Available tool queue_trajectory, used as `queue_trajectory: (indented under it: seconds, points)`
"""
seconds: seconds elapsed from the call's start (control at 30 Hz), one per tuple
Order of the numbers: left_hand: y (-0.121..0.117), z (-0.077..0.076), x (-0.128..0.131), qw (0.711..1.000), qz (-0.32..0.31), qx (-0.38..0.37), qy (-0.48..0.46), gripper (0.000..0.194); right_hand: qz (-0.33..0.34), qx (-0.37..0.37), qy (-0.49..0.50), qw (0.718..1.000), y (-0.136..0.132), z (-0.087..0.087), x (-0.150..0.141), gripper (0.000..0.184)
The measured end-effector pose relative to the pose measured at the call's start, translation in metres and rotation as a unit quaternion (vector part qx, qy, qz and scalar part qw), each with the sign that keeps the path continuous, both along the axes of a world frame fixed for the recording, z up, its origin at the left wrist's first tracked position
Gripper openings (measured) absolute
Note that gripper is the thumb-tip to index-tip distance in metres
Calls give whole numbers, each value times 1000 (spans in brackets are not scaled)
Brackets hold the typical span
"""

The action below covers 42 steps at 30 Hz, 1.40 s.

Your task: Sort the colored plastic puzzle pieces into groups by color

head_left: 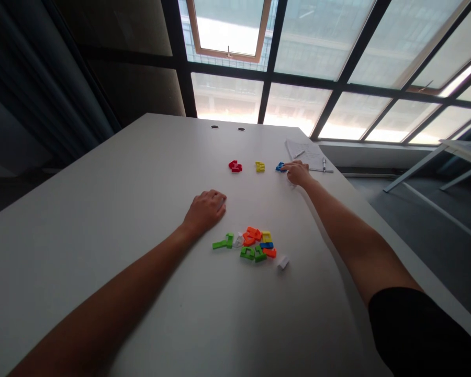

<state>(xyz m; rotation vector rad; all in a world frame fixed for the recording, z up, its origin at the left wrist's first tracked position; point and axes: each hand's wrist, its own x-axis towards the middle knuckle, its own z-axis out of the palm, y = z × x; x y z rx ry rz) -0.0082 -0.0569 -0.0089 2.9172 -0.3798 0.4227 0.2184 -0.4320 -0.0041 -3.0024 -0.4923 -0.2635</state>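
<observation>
My right hand (297,172) reaches across the white table (172,173) to a small blue plastic block (280,166), with its fingertips on it and partly covering it. My left hand (206,209) rests on the tabletop, fingers loosely bent, holding nothing that I can make out. Left of the blue block, a yellow block (260,166) and a cluster of red blocks (235,166) lie in a rough row. Closer to me is a loose pile with green blocks (247,253), orange blocks (252,234), a yellow piece (267,236), a dark blue piece (266,245) and white pieces (283,262).
Sheets of paper (306,152) with pens on them lie near the table's right edge. Two round holes (214,126) are set in the far end. Large windows (227,94) stand behind, a dark curtain (51,73) hangs at left, and another table (469,148) is at right.
</observation>
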Motion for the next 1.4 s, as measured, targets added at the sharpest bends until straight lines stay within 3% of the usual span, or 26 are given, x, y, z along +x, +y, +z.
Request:
queue_trajectory:
  seconds: [0.43,0.63,0.77,0.83,0.93,1.03,1.23,1.4]
  points:
    - [1,0,1,1000,-10,-19,4,31,18,4,-39,999,6,7,-9,46]
    - [2,-1,1,1000,-9,-19,2,32,26,119,-142,982,27,8,-59,37]
    - [2,-2,1,1000,-11,-16,-2,32,120,207,-168,956,34,-13,-122,29]
    - [2,-2,1,1000,-13,-13,-1,32,214,246,-151,933,32,-21,-152,26]
    - [2,-3,2,1000,-10,-14,-1,33,318,278,-105,900,29,-22,-189,20]
    - [3,-4,2,1000,-8,-16,-3,34,371,292,-65,879,29,-14,-217,20]
    - [5,-3,2,1000,-20,-12,-6,35,441,313,-32,841,38,-5,-242,27]
    - [8,-4,2,999,-27,-18,-8,34,440,281,-22,852,42,-11,-237,31]
